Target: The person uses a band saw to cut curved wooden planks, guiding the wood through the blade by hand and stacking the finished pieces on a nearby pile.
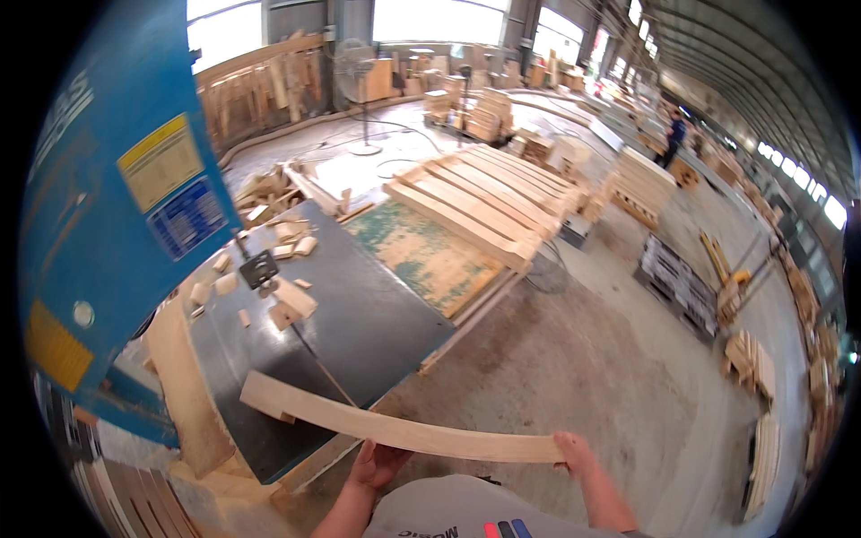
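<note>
The dark saw table (pixel 377 323) carries the work. The guide block (pixel 259 269) stands on it just in front of the blue machine housing (pixel 108 197). Small wood offcuts (pixel 291 300) lie scattered around that block, some touching it, more behind it. In front of the block, the notched end of a pale wooden board (pixel 269 394) rests on the table's near part. A long wooden fence (pixel 184 386) lies along the table edge, to the left of the block.

Both hands grip a long pale wooden board (pixel 404 430) over the dark worktop (pixel 377 332) of a blue band saw (pixel 108 197): left hand (pixel 377 464) beneath its middle, right hand (pixel 574 448) at its end; offcuts (pixel 287 296) litter the worktop.
</note>
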Available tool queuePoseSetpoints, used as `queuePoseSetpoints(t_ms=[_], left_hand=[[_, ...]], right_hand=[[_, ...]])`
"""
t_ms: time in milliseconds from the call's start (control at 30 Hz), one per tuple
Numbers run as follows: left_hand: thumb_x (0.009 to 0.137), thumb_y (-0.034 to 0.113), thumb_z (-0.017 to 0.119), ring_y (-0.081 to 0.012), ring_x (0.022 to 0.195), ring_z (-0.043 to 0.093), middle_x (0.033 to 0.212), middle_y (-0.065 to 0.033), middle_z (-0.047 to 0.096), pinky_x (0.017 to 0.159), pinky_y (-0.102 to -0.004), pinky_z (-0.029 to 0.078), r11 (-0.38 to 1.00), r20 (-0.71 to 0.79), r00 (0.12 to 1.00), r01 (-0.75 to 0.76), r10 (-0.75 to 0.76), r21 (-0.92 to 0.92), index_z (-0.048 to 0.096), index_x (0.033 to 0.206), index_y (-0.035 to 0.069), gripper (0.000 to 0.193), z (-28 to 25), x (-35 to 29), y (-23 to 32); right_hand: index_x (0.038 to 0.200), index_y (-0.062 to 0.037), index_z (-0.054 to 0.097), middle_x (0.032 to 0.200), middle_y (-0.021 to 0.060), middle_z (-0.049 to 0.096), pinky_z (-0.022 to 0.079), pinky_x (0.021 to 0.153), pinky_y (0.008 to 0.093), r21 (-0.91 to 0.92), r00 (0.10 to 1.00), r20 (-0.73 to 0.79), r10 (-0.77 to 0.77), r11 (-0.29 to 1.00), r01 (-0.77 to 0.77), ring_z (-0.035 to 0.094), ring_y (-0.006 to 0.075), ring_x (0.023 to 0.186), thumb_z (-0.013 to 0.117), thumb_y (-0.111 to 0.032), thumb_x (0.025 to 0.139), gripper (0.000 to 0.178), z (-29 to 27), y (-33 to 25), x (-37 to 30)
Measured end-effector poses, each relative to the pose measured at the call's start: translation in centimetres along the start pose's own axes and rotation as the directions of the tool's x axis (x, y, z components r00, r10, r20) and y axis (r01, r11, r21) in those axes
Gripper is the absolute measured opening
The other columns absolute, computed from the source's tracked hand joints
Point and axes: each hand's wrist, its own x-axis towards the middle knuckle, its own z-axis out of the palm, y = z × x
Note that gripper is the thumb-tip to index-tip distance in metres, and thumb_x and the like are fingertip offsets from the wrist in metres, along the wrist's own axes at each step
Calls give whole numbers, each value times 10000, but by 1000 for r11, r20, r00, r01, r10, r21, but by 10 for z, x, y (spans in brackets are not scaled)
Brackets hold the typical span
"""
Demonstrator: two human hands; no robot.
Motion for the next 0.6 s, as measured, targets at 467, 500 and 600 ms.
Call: queuePoseSetpoints(t_ms=[467,500,600], left_hand=[[921,171,667,-89,811,577,932,-26,627,693,-237,478,623,-481,465,-218,743,751,603,1089,15,238,-23,-106,152],[920,173,673,-108,869,591,977,-35,631,738,-256,489,519,-421,365,-231,830,823,584,1140,8,289,-35,-111,171],[931,236,669,-195,1038,584,1116,-101,619,915,-335,463,156,-153,30,-263,988,952,499,1263,-19,451,-78,-114,236]], right_hand=[[1149,-85,553,1038,97,613,522,739,416,341,950,225,217,896,-286,607,227,916,610,-422,923,410,90,-18,31],[1175,-81,551,1051,93,614,516,779,404,381,987,150,64,917,-118,604,227,949,619,-408,919,420,91,-13,37],[1243,-64,544,1094,88,615,495,886,373,450,963,14,-271,861,236,588,226,1044,652,-370,904,469,117,-28,37]])
